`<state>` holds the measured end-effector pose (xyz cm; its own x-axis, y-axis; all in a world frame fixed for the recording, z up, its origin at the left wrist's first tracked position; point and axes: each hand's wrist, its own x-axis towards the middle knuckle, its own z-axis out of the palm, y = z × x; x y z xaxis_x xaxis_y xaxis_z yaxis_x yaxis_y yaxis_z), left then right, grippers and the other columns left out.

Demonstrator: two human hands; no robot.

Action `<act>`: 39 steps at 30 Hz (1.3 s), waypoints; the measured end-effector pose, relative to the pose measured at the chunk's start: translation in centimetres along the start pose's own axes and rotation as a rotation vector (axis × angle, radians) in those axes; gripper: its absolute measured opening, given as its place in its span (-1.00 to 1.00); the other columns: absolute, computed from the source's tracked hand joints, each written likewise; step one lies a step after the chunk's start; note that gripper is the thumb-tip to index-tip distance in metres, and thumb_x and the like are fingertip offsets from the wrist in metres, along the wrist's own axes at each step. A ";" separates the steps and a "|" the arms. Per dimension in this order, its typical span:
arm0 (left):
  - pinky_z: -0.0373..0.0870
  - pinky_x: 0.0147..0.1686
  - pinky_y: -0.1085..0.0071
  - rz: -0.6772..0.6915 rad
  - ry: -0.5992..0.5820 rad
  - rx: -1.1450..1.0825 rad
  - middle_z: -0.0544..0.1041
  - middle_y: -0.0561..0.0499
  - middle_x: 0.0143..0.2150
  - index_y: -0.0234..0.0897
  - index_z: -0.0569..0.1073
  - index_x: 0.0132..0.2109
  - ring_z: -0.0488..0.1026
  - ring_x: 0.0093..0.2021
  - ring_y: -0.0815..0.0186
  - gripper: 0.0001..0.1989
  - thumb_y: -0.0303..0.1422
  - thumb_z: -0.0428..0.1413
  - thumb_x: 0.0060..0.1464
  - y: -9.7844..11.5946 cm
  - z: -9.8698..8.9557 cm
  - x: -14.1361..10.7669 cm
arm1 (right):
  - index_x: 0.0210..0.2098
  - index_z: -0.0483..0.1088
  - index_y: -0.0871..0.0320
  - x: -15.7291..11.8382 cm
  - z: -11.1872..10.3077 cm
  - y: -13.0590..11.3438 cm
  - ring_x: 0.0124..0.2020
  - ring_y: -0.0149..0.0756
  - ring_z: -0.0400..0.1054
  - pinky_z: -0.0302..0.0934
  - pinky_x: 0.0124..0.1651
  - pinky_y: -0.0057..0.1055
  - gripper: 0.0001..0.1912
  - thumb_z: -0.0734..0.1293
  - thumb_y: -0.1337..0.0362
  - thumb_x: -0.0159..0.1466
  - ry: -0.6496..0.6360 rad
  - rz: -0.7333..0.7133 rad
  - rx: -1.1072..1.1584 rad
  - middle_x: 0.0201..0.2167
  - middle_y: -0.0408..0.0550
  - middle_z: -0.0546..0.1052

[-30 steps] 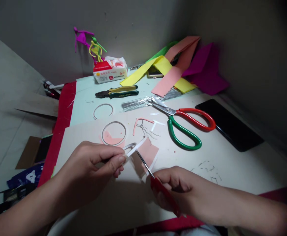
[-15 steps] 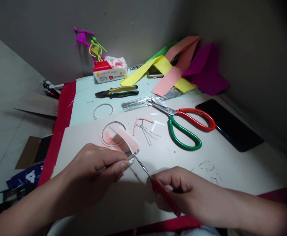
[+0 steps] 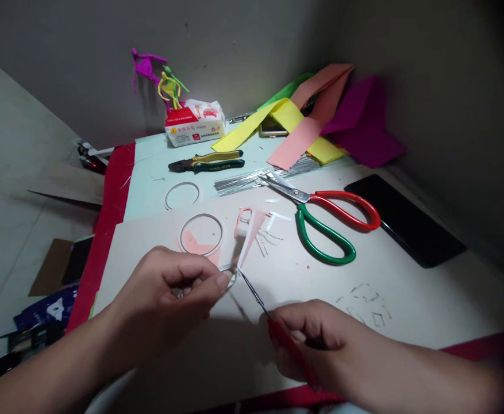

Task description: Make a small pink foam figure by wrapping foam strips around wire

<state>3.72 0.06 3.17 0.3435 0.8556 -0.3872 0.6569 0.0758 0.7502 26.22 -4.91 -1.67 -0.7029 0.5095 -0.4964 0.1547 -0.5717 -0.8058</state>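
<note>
Between thumb and fingers, my left hand (image 3: 178,290) pinches a small whitish ring (image 3: 231,275), partly hidden by the fingers. A narrow pale pink strip (image 3: 252,233) stands up from the ring's edge. My right hand (image 3: 307,339) is closed round small red-handled scissors (image 3: 288,348), whose tips touch the base of the strip. Behind my left hand, a larger ring (image 3: 200,234) lies partly over a pink piece (image 3: 197,246). A pink bent shape with twisted wires (image 3: 260,241) lies behind the strip.
Large scissors (image 3: 324,210) and a black phone (image 3: 404,221) lie at the right. Pliers (image 3: 208,162), thin wires (image 3: 238,181), coloured strips (image 3: 277,123) and a white-and-red box (image 3: 195,123) with small figures are at the back. Another ring (image 3: 181,196) lies left.
The pink strip has swung from leaning left over the large ring to standing up, leaning slightly right. The small scissors' tips have moved slightly right, to the strip's base.
</note>
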 end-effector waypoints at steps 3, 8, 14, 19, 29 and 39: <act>-0.01 -0.65 0.54 -0.131 -0.094 -0.057 0.26 0.13 -0.71 -0.31 0.35 -0.60 0.11 -0.65 0.48 -0.58 -0.13 0.05 0.09 0.0 0.0 0.1 | -0.49 0.11 0.16 -0.1 0.4 -0.2 -0.57 -0.54 -0.09 -0.17 -0.56 -0.53 -0.72 0.24 0.29 0.32 0.012 0.031 -0.029 -0.60 -0.29 0.11; 0.04 -0.63 0.57 -0.193 -0.154 -0.189 0.33 0.11 -0.70 -0.32 0.48 -0.52 0.18 -0.63 0.47 -0.66 -0.16 0.11 0.06 0.3 -0.4 0.3 | -0.44 0.21 0.18 -0.4 0.9 -0.3 -0.50 -0.51 0.06 -0.02 -0.45 -0.53 -0.81 0.21 0.31 0.31 0.045 0.059 -0.076 -0.52 -0.23 0.27; 0.11 -0.58 0.57 -0.159 -0.120 -0.236 0.39 0.11 -0.69 -0.28 0.47 -0.61 0.22 -0.62 0.49 -0.65 -0.23 0.11 0.07 0.9 -0.8 0.2 | -0.43 0.26 0.19 -0.4 1.3 -0.3 -0.46 -0.47 0.11 0.03 -0.41 -0.51 -0.86 0.21 0.35 0.27 0.099 0.084 -0.141 -0.49 -0.21 0.32; 0.14 -0.58 0.57 -0.142 -0.090 -0.213 0.41 0.11 -0.69 -0.27 0.46 -0.63 0.24 -0.62 0.47 -0.66 -0.27 0.10 0.05 0.7 -0.8 0.4 | -0.45 0.22 0.18 -0.1 1.3 -0.7 -0.47 -0.48 0.11 0.00 -0.41 -0.51 -0.82 0.22 0.31 0.28 0.039 0.049 -0.080 -0.51 -0.21 0.31; 0.08 -0.59 0.54 -0.179 -0.036 -0.117 0.36 0.11 -0.66 -0.28 0.45 -0.59 0.19 -0.58 0.45 -0.67 -0.21 0.11 0.03 0.4 -0.5 0.5 | -0.48 0.14 0.17 0.4 1.7 -0.5 -0.54 -0.54 0.02 -0.11 -0.51 -0.55 -0.62 0.32 0.05 0.25 0.075 0.059 -0.011 -0.57 -0.27 0.20; 0.00 -0.61 0.54 -0.193 -0.031 -0.133 0.27 0.13 -0.66 -0.31 0.42 -0.60 0.11 -0.57 0.46 -0.72 -0.26 0.13 -0.04 0.7 -0.3 0.3 | -0.49 0.11 0.16 0.4 1.2 -0.4 -0.55 -0.55 -0.01 -0.14 -0.52 -0.53 -0.59 0.33 0.04 0.25 0.015 0.007 0.003 -0.59 -0.28 0.18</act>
<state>4.06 0.55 3.71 0.2422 0.8028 -0.5448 0.6186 0.3048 0.7242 25.05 -5.29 -1.19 -0.6912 0.5148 -0.5072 0.1574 -0.5777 -0.8009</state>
